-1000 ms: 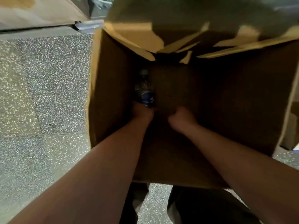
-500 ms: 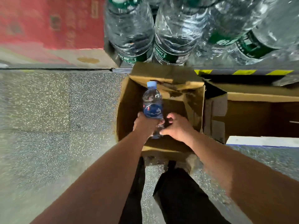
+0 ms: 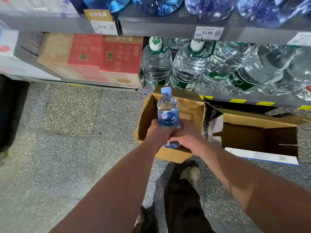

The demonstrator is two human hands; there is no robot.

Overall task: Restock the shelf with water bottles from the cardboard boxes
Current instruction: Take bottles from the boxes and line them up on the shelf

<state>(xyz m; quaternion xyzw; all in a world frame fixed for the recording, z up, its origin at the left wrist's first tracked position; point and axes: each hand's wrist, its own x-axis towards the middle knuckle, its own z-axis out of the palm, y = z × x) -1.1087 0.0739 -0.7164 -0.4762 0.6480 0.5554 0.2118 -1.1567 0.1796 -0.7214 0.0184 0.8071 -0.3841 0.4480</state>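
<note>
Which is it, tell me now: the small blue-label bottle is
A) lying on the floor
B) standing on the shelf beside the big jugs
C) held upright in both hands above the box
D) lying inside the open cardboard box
C: the small bottle stands cap-up, with the left hand and right hand wrapped around its lower half, above the open cardboard box.

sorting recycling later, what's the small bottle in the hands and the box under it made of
Small bottle: looks like clear glossy plastic, since it is see-through with highlights; the pale blue cap and blue label are probably plastic too. Box: plain brown matte cardboard, with folded flaps and creases.
</note>
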